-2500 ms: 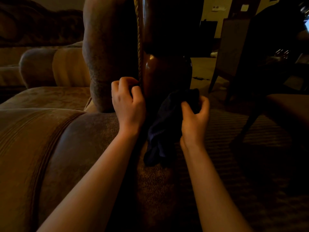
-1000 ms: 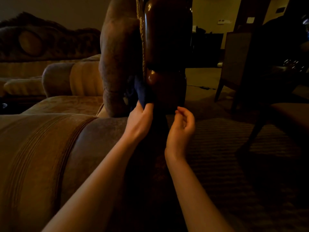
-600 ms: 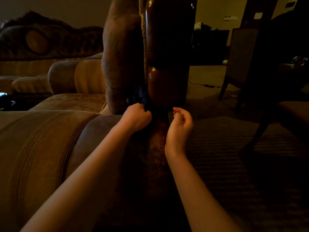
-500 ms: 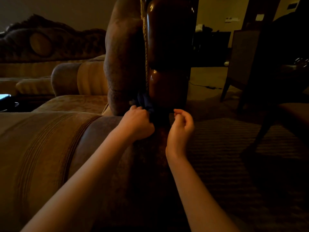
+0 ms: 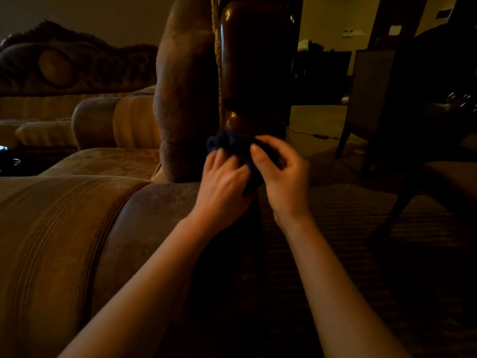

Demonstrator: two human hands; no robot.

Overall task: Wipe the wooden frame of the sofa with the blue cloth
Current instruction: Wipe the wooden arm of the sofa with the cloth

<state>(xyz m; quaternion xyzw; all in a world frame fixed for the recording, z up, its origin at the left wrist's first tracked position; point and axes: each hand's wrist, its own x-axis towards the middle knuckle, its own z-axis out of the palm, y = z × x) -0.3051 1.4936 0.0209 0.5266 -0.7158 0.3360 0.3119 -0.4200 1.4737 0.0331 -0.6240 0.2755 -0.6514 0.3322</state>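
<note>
— Blue cloth (image 5: 233, 144): where does it sit?

— Bunched low against the dark wooden frame (image 5: 254, 60) of the sofa (image 5: 64, 215), just under the glossy rounded bulge of the post. Both hands are on it, so only a crumpled dark-blue wad shows above and between the fingers.

— How does the left hand (image 5: 223, 182) have it?

— Its fingers are curled over the near side of the wad, gripping it from the left, close to where the padded armrest (image 5: 183, 99) meets the wood. A twisted cord trim (image 5: 219, 73) runs down that seam, right above the cloth.

— And the right hand (image 5: 282, 174)?

— Thumb and bent fingers pinch the cloth's right part. The two hands are nearly touching, with a fold of cloth hanging down between them.

— Is the cloth actually pressed to the wood?

— It lies against the lower part of the post; the light is too dim to tell how firmly.

— Anything else around?

— A second sofa (image 5: 64, 73) with a carved back stands at the far left, a dark chair (image 5: 374, 94) is off to the right, and a ribbed carpet (image 5: 361, 215) covers the floor beneath the right forearm.
</note>
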